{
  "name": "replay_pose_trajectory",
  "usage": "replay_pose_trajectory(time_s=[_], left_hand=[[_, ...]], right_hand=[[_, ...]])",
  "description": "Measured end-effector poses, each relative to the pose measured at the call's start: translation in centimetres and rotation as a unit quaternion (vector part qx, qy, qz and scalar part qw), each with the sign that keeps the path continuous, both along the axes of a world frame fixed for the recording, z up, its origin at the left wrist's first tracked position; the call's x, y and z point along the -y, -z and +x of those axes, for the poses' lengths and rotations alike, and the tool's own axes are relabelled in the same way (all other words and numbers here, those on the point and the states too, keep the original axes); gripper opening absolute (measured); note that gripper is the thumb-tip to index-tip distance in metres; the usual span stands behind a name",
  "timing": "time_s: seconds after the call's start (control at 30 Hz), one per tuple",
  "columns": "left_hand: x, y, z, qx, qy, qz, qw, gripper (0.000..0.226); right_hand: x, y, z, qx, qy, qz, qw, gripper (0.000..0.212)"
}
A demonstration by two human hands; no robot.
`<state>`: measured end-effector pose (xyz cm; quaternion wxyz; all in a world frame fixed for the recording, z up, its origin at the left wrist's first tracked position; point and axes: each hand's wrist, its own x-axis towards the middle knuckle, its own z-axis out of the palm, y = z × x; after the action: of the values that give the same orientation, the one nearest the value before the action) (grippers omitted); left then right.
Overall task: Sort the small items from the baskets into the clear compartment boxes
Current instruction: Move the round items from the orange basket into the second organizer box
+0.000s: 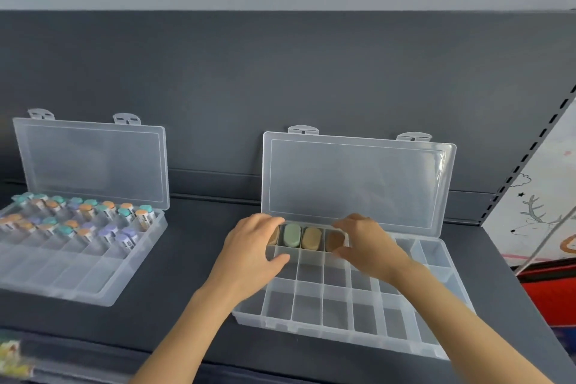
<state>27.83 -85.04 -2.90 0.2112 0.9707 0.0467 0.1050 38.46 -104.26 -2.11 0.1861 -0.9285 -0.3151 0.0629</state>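
Both forearms are extended forward over the dark shelf [187, 274], and both hands are brought to the back row of the right clear box [343, 338], whose lid [355, 184] is stood open against the rear panel. The left hand [249, 246] is held palm down at the box's back left corner, its fingers [268, 221] curled over a partly hidden end piece [275, 236] and its thumb [279, 259] laid on the divider in front; whether this grip is closed on the piece cannot be told. The right hand [367, 243] is angled in from the right, wrist raised above the middle compartments, and its grip is clamped on a brown oval piece [334, 240], with fingertips over its far side and the thumb [344, 251] pressed at its near edge. Between the two hands, a green oval piece [292, 235] and a tan oval piece [311, 237] are seated upright in neighbouring back-row compartments. Well apart to the left, a second clear box [62, 277] is set open on the shelf, its rear rows filled with small capped bottles [84, 218].
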Motion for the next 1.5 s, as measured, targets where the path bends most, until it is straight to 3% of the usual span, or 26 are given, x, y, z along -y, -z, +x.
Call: replay_pose_trajectory(time_s=[0.27,0.5,0.77,1.1,1.27,1.5], left_hand=[[-2.9,-0.4,-4.3,-0.006,-0.079,0.019,0.997,0.060],[-9.5,-1.0,-11.3,0.001,-0.156,0.069,0.985,0.060],[-20.9,-0.7,-23.6,-0.018,-0.223,0.118,0.967,0.064],[-32.9,-0.7,-38.0,-0.015,-0.301,0.095,0.949,0.063],[-38.2,-1.0,-42.0,-0.010,-0.345,0.089,0.934,0.075],[-48.7,-1.0,-44.0,-0.023,-0.371,0.092,0.924,0.065]], right_hand=[[-4.6,-2.5,-3.3,0.016,-0.077,0.056,0.995,0.039],[-13.0,-3.5,-9.1,0.046,-0.193,0.023,0.980,0.054],[-26.4,-2.6,-18.7,0.098,-0.271,0.019,0.957,0.047],[-41.5,-2.3,-30.6,0.054,-0.326,0.035,0.943,0.050],[-48.4,-3.0,-34.1,0.052,-0.354,0.064,0.932,0.046],[-60.4,-2.9,-36.2,0.049,-0.385,0.099,0.916,0.041]])
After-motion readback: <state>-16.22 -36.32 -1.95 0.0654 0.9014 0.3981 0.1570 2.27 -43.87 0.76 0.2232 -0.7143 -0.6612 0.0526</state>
